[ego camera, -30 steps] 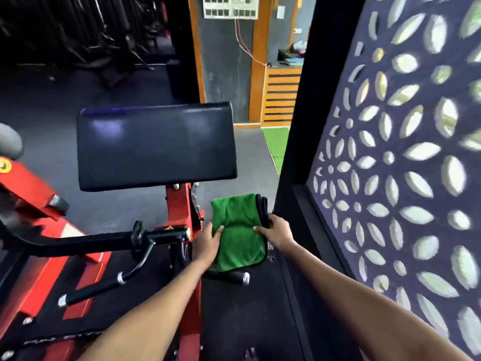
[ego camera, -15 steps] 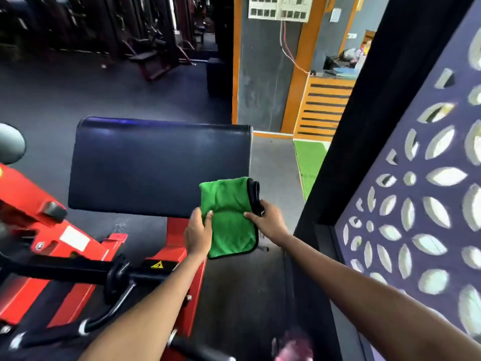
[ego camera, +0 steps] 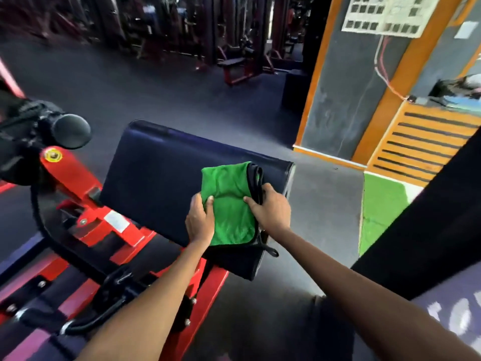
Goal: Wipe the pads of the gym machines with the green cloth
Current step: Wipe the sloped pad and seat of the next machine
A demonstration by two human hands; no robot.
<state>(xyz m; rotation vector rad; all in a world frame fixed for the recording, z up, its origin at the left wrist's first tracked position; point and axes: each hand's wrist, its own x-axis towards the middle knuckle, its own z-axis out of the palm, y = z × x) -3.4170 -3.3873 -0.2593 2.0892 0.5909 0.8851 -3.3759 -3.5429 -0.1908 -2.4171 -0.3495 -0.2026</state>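
Item: green cloth (ego camera: 230,204), folded, dark-edged, with a small black loop hanging off its near corner
Location: lying on the right-hand part of the black pad (ego camera: 161,178), close to the pad's right edge
Pad: dark padded slab on a red machine frame (ego camera: 78,188); most of its surface lies to the left of the cloth, uncovered
Left hand (ego camera: 199,220): gripping the cloth's left edge, thumb on top, fingers curled under
Right hand (ego camera: 270,209): gripping the cloth's right edge at the dark border, thumb laid over the green face
Step in hand: judged to be setting the cloth down to begin wiping this pad
Risk, slippage: cloth sits near the pad's right edge; a stroke outward could carry it off onto the floor
Risk, unfolding: the loose layers at the right border may splay if only one hand drives the wipe
Risk, snagging: the dangling loop could catch on the frame bolts below the pad
Risk, coverage: short strokes would leave the far left part unwiped
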